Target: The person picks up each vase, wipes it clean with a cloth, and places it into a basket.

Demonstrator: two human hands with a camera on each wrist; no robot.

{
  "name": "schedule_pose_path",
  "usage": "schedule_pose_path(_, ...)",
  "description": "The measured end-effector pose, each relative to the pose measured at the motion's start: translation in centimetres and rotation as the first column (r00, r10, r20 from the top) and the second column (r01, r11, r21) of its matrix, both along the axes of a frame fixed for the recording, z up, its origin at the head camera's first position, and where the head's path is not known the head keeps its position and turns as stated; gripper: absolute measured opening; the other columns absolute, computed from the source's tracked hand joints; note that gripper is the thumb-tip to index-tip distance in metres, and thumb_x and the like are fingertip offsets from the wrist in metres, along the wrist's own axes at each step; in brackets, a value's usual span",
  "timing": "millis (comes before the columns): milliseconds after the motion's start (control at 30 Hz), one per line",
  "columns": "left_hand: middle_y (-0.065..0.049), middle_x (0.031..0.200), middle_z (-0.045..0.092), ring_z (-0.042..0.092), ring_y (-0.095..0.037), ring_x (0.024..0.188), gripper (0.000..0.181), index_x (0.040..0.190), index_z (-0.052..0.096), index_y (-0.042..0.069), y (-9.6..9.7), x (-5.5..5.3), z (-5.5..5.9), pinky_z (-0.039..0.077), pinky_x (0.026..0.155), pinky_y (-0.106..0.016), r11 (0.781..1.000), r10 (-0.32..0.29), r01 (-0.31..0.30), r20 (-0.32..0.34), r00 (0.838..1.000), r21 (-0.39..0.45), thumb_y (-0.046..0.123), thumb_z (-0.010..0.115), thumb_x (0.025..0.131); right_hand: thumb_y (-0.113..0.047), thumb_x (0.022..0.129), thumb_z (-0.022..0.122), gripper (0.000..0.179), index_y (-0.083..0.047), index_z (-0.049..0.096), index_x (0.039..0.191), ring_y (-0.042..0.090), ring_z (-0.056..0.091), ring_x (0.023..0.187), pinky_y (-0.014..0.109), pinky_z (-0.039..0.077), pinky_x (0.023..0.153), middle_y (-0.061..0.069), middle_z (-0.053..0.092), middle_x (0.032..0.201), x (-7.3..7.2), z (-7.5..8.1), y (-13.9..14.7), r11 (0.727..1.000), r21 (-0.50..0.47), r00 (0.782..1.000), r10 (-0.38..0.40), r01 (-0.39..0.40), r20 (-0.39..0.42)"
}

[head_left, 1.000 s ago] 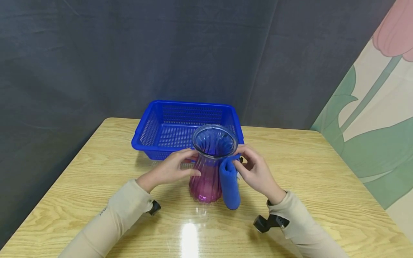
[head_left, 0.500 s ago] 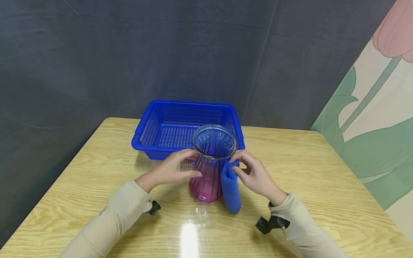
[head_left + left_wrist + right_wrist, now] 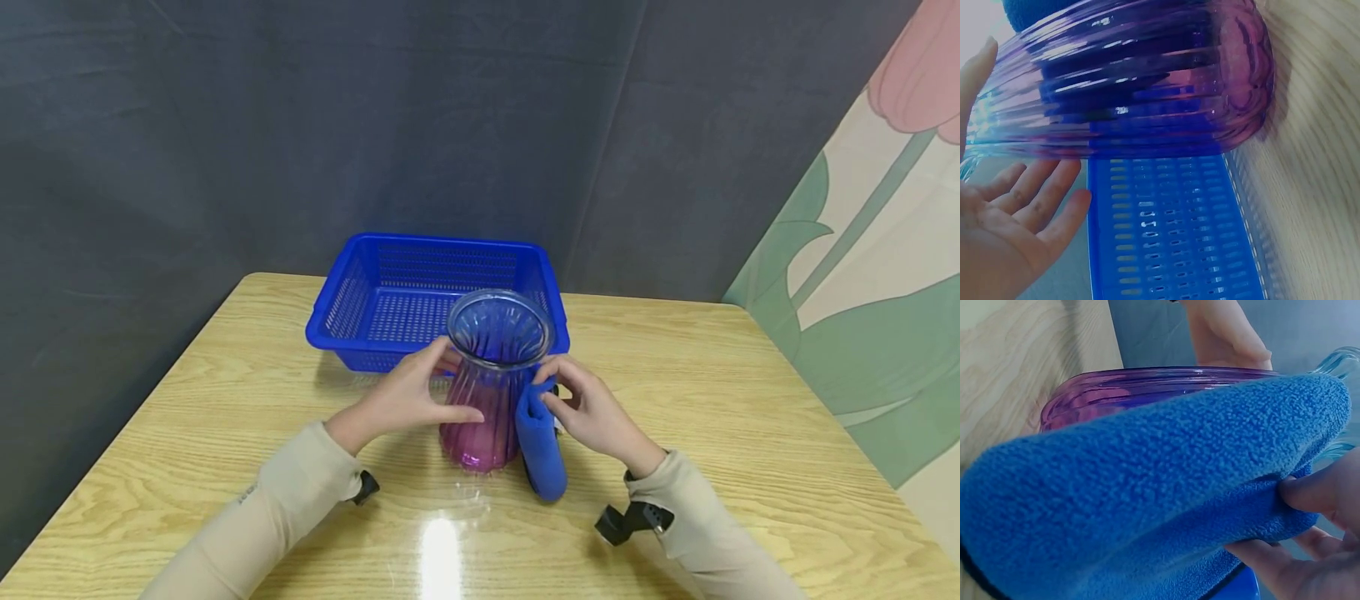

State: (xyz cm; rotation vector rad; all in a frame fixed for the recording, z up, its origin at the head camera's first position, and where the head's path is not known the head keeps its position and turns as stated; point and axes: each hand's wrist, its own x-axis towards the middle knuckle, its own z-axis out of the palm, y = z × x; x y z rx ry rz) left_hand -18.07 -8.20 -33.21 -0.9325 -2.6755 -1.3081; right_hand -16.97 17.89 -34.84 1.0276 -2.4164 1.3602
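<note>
A ribbed glass vase (image 3: 483, 442), blue at its flared rim and pink at the base, stands upright on the table. My left hand (image 3: 401, 400) is at its left side, thumb in front and fingers behind, spread loosely. In the left wrist view, the fingers (image 3: 1044, 194) lie along the lower edge of the vase (image 3: 1129, 81) without curling round it. With thumb and fingertips, my right hand (image 3: 596, 417) pinches the upper end of a folded blue towel (image 3: 543, 458). The towel hangs against the vase's right side; in the right wrist view, it (image 3: 1147, 456) covers most of the vase.
Behind the vase sits a blue perforated plastic basket (image 3: 341, 343), its front right part hidden by the vase. The wooden table (image 3: 712, 392) ends at a dark curtain (image 3: 450, 125), with a flower-patterned cloth at the right.
My left hand's thumb and fingers have spread wider, the thumb shifting slightly right and down. My right hand has come down a little with the towel, whose lower end swung right. The vase has stayed put.
</note>
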Motion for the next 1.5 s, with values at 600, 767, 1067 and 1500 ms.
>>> schedule_pose_path(600,-0.006,0.107,0.067,0.064,-0.02,0.103,0.066,0.121,0.05,0.009,0.2,-0.1,0.0,0.053,0.095,-0.034,1.0,-0.002,0.003,-0.038,0.999,0.023,0.03,0.083,0.068,0.015,0.084,0.054,0.016,0.003,0.055,0.094,0.0,0.05,0.081,0.018,0.052,0.055,0.015,0.055,0.094,0.3,1.8,-0.7,0.996,-0.083,0.999,-0.036,0.035,-0.01)
schedule_pose_path(767,-0.007,0.111,0.067,0.063,-0.021,0.106,0.065,0.123,0.05,0.01,0.0,-0.2,0.1,0.052,0.097,-0.036,1.0,-0.018,0.018,-0.02,1.0,0.023,0.029,0.082,0.069,0.018,0.084,0.052,0.017,0.005,0.053,0.096,0.0,0.054,0.089,0.018,0.053,0.058,0.003,0.056,0.099,0.3,2.5,-0.7,0.99,-0.14,1.0,-0.007,0.005,-0.018)
schedule_pose_path(1067,-0.008,0.121,0.064,0.06,-0.022,0.113,0.062,0.125,0.053,0.01,-0.3,-0.3,0.2,0.049,0.101,-0.038,0.999,-0.049,0.049,0.017,0.999,-0.009,0.03,0.079,0.073,0.021,0.084,0.047,0.017,0.009,0.051,0.094,0.001,0.053,0.114,0.009,0.05,0.082,-0.012,0.057,0.114,0.4,3.3,-0.7,0.942,-0.335,0.999,0.034,-0.038,-0.018)
schedule_pose_path(1500,-0.013,0.118,0.059,0.061,-0.026,0.105,0.052,0.123,0.057,0.003,-0.6,-0.6,-0.1,0.052,0.095,-0.041,0.994,-0.108,0.105,-0.089,0.99,-0.036,0.025,0.074,0.079,0.021,0.084,0.045,0.041,-0.014,0.06,0.098,0.009,0.059,0.11,0.015,0.048,0.096,-0.001,0.058,0.115,0.6,4.2,-0.5,0.813,-0.581,0.998,0.058,-0.033,0.026)
